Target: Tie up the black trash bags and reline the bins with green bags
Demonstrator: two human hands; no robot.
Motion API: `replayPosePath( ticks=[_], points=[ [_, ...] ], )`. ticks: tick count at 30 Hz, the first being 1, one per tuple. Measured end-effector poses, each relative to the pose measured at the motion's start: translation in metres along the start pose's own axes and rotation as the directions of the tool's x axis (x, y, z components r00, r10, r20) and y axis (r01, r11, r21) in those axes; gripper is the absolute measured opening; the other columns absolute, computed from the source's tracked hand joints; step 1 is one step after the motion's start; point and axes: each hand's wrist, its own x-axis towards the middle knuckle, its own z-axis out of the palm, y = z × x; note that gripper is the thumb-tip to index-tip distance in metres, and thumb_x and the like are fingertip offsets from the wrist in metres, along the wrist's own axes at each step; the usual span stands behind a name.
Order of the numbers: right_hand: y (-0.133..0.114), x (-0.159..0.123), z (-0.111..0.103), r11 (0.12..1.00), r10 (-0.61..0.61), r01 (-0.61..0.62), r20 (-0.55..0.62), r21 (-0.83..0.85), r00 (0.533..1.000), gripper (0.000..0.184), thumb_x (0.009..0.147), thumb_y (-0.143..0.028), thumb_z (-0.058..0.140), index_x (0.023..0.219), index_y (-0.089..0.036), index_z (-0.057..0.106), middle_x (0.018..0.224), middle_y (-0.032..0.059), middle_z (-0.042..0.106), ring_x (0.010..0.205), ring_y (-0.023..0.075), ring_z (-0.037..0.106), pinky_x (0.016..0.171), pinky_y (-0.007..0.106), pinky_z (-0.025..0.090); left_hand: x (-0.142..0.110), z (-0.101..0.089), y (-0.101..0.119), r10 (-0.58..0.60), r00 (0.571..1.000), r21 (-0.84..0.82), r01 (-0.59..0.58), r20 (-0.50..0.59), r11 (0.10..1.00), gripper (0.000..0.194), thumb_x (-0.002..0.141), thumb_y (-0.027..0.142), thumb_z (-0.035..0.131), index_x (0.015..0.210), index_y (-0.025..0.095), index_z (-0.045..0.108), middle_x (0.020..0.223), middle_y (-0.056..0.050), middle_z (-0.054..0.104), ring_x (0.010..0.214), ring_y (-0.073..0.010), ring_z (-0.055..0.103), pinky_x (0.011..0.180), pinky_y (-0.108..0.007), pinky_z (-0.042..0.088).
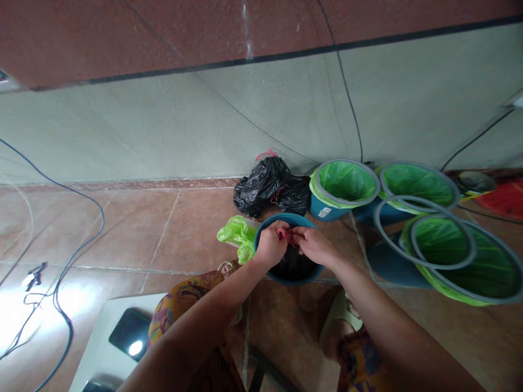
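A blue trash bin (258, 239) stands on the floor between my feet, with a black garbage bag (295, 267) inside it. Over its opening, my left hand (272, 245) is closed around the bag's red drawstring (281, 233). Close beside it, my right hand (314, 246) pinches the same red drawstring with its fingertips. The two hands nearly touch, and they hide part of the bag's top. Crumpled green plastic bags (239, 231) lie against the left side of the bin.
Tied black garbage bags (261, 185) rest by the wall. Bins lined with green bags, one (329, 209) just behind and others at right, stand near; a loose grey ring (382, 231) lies across two. A phone (129, 329) is on a white surface (93, 348). Cables (61, 305) cross the left floor.
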Motion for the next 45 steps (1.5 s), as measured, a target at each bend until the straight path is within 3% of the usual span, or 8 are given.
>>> replayPosePath(
  ticks=[11, 18, 25, 31, 35, 37, 41, 45],
  points=[
    [-0.001, -0.002, -0.008, 0.985, -0.072, 0.065, -0.040, -0.157, 0.997, 0.028, 0.086, -0.021, 0.044, 0.081, -0.018, 0.071, 0.069, 0.0016, 0.068, 0.063, 0.0140, 0.059, 0.060, 0.025, 0.039, 0.004, -0.006, 0.004, -0.063, 0.995, -0.065, 0.069, 0.081, 0.996, 0.012, 0.078, 0.011, 0.060, 0.068, 0.018, 0.063, 0.073, 0.001, 0.065, 0.072, -0.0118, 0.058, 0.072, -0.023, 0.045],
    [-0.006, -0.002, -0.006, 0.918, -0.066, 0.013, -0.121, -0.396, 0.991, 0.028, 0.086, -0.021, 0.048, 0.092, -0.021, 0.075, 0.093, 0.0069, 0.075, 0.085, 0.0192, 0.066, 0.074, 0.027, 0.043, 0.002, -0.007, 0.005, -0.114, 0.987, -0.056, 0.120, 0.110, 0.991, 0.017, 0.080, 0.012, 0.059, 0.064, 0.018, 0.059, 0.065, 0.001, 0.062, 0.066, -0.0118, 0.057, 0.069, -0.023, 0.045],
    [0.001, -0.003, -0.007, 0.833, 0.012, -0.140, -0.235, -0.535, 0.972, 0.028, 0.088, -0.029, 0.049, 0.091, -0.023, 0.076, 0.092, 0.0096, 0.075, 0.085, 0.0227, 0.068, 0.073, 0.030, 0.045, -0.001, -0.016, 0.001, -0.176, 0.981, 0.276, 0.146, 0.085, 0.950, 0.017, 0.074, 0.008, 0.059, 0.065, 0.020, 0.051, 0.071, -0.006, 0.061, 0.080, -0.0213, 0.062, 0.080, -0.032, 0.047],
    [0.009, -0.002, -0.007, 0.811, 0.048, -0.140, -0.175, -0.568, 0.983, 0.029, 0.088, -0.025, 0.046, 0.090, -0.021, 0.075, 0.092, 0.0102, 0.075, 0.087, 0.0227, 0.068, 0.072, 0.030, 0.044, -0.002, -0.018, -0.009, -0.300, 0.938, 0.373, 0.220, 0.172, 0.901, 0.007, 0.073, 0.013, 0.062, 0.078, 0.018, 0.063, 0.077, -0.009, 0.065, 0.087, -0.0262, 0.065, 0.084, -0.036, 0.049],
    [0.007, -0.004, -0.013, 0.869, -0.052, -0.022, -0.136, -0.495, 0.989, 0.030, 0.088, -0.022, 0.044, 0.089, -0.019, 0.074, 0.094, 0.0091, 0.075, 0.088, 0.0216, 0.067, 0.076, 0.029, 0.044, -0.006, -0.008, -0.016, -0.257, 0.919, 0.315, 0.160, 0.297, 0.935, 0.074, 0.061, 0.027, 0.078, 0.131, 0.018, 0.053, 0.114, -0.011, 0.065, 0.105, -0.0270, 0.063, 0.092, -0.035, 0.049],
    [0.004, -0.006, -0.011, 0.903, -0.089, 0.040, -0.095, -0.429, 0.992, 0.030, 0.088, -0.022, 0.043, 0.087, -0.019, 0.073, 0.091, 0.0080, 0.075, 0.085, 0.0210, 0.067, 0.076, 0.029, 0.044, -0.009, 0.000, -0.018, -0.242, 0.908, 0.320, 0.131, 0.340, 0.938, 0.088, 0.059, 0.034, 0.081, 0.139, 0.017, 0.047, 0.123, -0.014, 0.061, 0.110, -0.0294, 0.061, 0.095, -0.037, 0.048],
    [0.007, -0.006, -0.001, 0.933, -0.160, 0.162, 0.031, -0.322, 0.987, 0.027, 0.088, -0.022, 0.043, 0.086, -0.019, 0.070, 0.089, 0.0062, 0.074, 0.086, 0.0208, 0.068, 0.078, 0.030, 0.046, -0.012, 0.014, -0.021, -0.304, 0.891, 0.358, 0.177, 0.337, 0.917, 0.027, 0.080, 0.030, 0.063, 0.103, 0.016, 0.069, 0.095, -0.013, 0.070, 0.096, -0.0284, 0.067, 0.085, -0.035, 0.050],
    [0.032, -0.001, 0.007, 0.944, -0.076, 0.060, -0.037, -0.324, 0.996, 0.044, 0.075, -0.012, 0.052, 0.118, -0.020, 0.060, 0.115, 0.0090, 0.070, 0.107, 0.0224, 0.066, 0.091, 0.032, 0.047, -0.008, 0.016, -0.019, -0.334, 0.914, 0.353, 0.242, 0.229, 0.904, 0.020, 0.083, 0.019, 0.052, 0.088, 0.016, 0.071, 0.093, -0.015, 0.073, 0.093, -0.0280, 0.068, 0.080, -0.033, 0.050]
  ],
)
